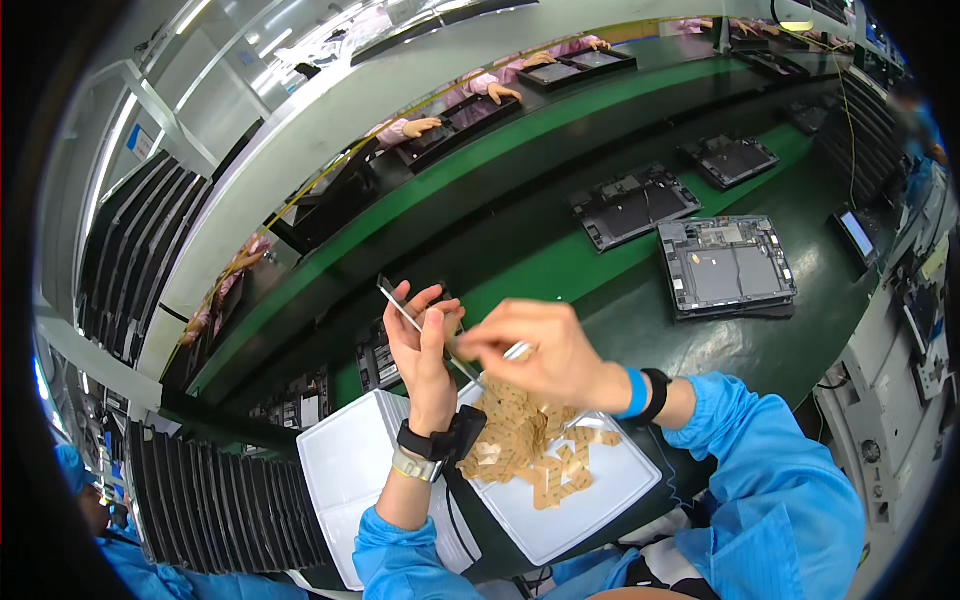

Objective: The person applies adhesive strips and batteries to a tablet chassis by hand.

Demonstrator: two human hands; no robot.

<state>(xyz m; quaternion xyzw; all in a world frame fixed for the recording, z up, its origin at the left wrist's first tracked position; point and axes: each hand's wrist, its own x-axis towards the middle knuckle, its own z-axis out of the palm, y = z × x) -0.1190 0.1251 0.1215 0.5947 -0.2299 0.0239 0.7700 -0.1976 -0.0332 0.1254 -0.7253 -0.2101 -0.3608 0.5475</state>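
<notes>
My left hand [422,362] is raised above the left side of the work area, its fingers closed around a thin flat panel [402,310] with a pale edge. The panel is tilted and seen nearly edge-on, so its face is hidden. My right hand [545,352] is pinched close to the panel's lower part, its fingertips blurred. A small white piece [517,351] shows at those fingers; its kind is unclear. Below both hands, a heap of brown paper-like pieces [510,430] lies on a white tray [560,535], some of them loose at the heap's edge.
A second white tray [335,470] lies to the left, beside a row of black trays [225,500]. At right, an opened device housing [725,265] rests on the green bench; further housings [635,205] sit on the belt. Co-workers' hands [420,127] show across the line.
</notes>
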